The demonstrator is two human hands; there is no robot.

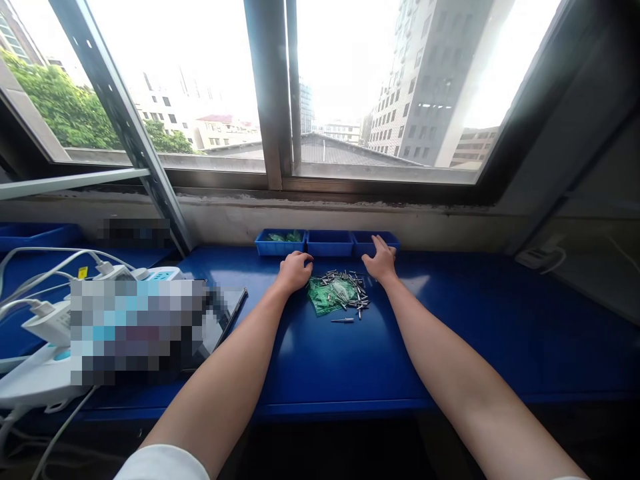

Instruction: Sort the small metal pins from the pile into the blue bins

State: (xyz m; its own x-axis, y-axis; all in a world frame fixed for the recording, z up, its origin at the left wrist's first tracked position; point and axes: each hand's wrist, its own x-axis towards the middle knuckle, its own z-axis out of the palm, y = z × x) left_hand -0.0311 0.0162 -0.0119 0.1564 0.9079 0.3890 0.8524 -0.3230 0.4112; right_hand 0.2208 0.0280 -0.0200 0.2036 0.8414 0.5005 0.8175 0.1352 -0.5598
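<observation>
A pile of small metal pins point(347, 285) and green plastic bags point(327, 295) lies on the blue bench point(450, 333). One pin point(343, 321) lies apart, nearer me. My left hand point(295, 270) rests on the bench left of the pile, fingers curled under. My right hand point(381, 260) lies flat to the pile's right, fingers stretched toward the right blue bin point(375, 241). Behind the pile stand three blue bins: the left bin point(280, 244) holds green bags, the middle bin point(330, 243) looks empty.
White power strips and cables point(55, 300) and a blurred-out object point(140, 327) fill the bench's left side. A dark tablet edge point(233, 310) lies beside them. A window sill and frame point(280, 180) run behind the bins. A white adapter point(540, 257) sits at right.
</observation>
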